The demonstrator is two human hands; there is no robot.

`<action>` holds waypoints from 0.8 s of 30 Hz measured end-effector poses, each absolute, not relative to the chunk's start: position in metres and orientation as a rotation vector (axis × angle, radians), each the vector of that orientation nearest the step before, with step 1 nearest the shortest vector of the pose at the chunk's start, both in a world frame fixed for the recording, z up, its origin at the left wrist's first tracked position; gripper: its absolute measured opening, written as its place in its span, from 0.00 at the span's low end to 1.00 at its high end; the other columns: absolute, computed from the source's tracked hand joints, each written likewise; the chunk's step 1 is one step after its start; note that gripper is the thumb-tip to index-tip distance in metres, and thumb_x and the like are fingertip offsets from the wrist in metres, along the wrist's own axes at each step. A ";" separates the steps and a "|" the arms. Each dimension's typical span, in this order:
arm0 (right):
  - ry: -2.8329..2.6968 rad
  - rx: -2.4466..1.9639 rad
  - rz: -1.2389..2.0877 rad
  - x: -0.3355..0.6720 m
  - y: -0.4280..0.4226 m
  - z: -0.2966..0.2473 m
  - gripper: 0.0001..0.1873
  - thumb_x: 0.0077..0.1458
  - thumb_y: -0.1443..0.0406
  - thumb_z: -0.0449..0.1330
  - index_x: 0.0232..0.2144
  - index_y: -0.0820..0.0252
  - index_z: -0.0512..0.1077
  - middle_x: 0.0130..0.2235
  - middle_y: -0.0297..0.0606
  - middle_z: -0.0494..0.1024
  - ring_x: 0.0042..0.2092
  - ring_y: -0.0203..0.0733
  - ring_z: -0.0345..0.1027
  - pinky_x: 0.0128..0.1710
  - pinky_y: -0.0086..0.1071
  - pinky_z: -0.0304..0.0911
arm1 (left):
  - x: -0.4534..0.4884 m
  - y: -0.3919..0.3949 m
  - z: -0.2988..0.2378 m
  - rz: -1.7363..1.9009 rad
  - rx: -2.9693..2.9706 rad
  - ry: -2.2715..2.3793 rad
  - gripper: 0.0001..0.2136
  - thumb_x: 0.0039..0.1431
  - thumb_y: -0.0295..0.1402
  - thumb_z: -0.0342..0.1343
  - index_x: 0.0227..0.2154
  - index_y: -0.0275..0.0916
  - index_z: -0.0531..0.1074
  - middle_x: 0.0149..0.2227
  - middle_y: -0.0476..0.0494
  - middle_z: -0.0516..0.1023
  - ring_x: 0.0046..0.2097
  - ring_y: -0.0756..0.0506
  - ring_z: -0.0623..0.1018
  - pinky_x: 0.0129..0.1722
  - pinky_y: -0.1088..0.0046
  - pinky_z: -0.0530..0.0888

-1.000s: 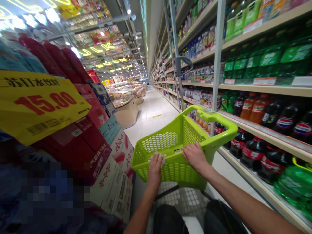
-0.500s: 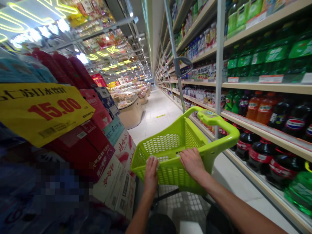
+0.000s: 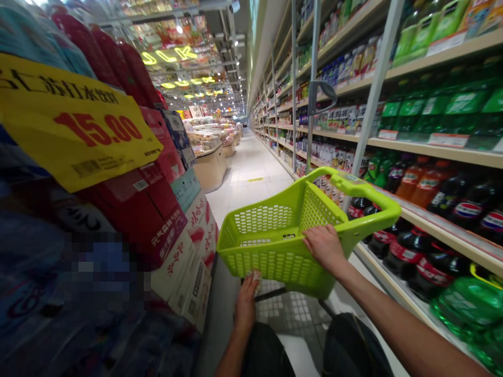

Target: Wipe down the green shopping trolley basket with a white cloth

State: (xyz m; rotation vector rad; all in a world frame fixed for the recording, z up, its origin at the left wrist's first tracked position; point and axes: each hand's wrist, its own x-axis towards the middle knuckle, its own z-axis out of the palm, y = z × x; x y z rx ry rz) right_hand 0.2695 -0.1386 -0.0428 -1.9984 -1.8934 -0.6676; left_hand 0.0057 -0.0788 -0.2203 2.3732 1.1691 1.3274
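Observation:
A lime-green plastic shopping basket [image 3: 275, 246] sits on a cart frame in front of me, its handle [image 3: 365, 201] arching to the right. My right hand [image 3: 325, 246] grips the basket's near rim, fingers curled over the edge. Below the basket's front wall, my left hand [image 3: 247, 298] is closed on a small whitish cloth [image 3: 256, 276] that touches the basket's underside. The basket holds nothing that I can see.
Stacked red and white drink cartons [image 3: 173, 230] with a yellow 15.00 price sign [image 3: 78, 125] crowd the left. Shelves of soda bottles [image 3: 432, 199] run along the right. The tiled aisle [image 3: 251, 178] stretches ahead past display counters [image 3: 210, 162]. A grey mesh cart deck [image 3: 294, 314] lies under the basket.
My left hand with the cloth has dropped from the basket's near rim down to below its front wall. The basket has tilted up a little. My right hand stays on the rim.

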 end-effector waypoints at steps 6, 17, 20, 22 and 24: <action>-1.906 -1.983 -0.657 0.271 -0.138 -0.043 0.11 0.55 0.62 0.51 0.36 0.58 0.71 0.36 0.38 0.76 0.41 0.43 0.62 0.45 0.38 0.42 | 0.036 -0.067 -0.148 1.596 2.564 0.934 0.23 0.52 0.16 0.39 0.49 0.40 0.64 0.56 0.43 0.63 0.59 0.46 0.58 0.57 0.59 0.61; -1.743 -1.895 -0.635 0.303 -0.149 -0.022 0.15 0.54 0.67 0.48 0.43 0.60 0.68 0.45 0.40 0.74 0.46 0.43 0.62 0.51 0.42 0.39 | 0.084 -0.087 -0.138 1.387 2.869 0.458 0.16 0.59 0.24 0.42 0.49 0.37 0.64 0.53 0.40 0.67 0.59 0.45 0.55 0.55 0.62 0.63; -1.677 -1.965 -0.699 0.327 -0.157 -0.018 0.13 0.54 0.66 0.48 0.38 0.61 0.71 0.41 0.41 0.75 0.44 0.44 0.63 0.51 0.43 0.39 | 0.096 -0.084 -0.129 1.385 2.909 0.419 0.16 0.59 0.23 0.42 0.49 0.35 0.64 0.52 0.37 0.68 0.59 0.45 0.56 0.55 0.62 0.63; -1.731 -1.948 -0.709 0.334 -0.161 -0.020 0.13 0.55 0.66 0.48 0.36 0.60 0.71 0.40 0.40 0.76 0.45 0.44 0.63 0.52 0.43 0.38 | 0.100 -0.085 -0.136 1.276 2.978 0.340 0.16 0.58 0.23 0.42 0.48 0.36 0.65 0.50 0.39 0.70 0.58 0.45 0.58 0.53 0.66 0.65; -1.752 -1.904 -0.698 0.336 -0.162 -0.023 0.13 0.56 0.66 0.48 0.37 0.59 0.71 0.41 0.38 0.76 0.46 0.43 0.63 0.53 0.43 0.37 | 0.102 -0.089 -0.142 1.193 3.019 0.276 0.16 0.58 0.23 0.43 0.48 0.37 0.65 0.49 0.40 0.71 0.57 0.46 0.60 0.52 0.69 0.67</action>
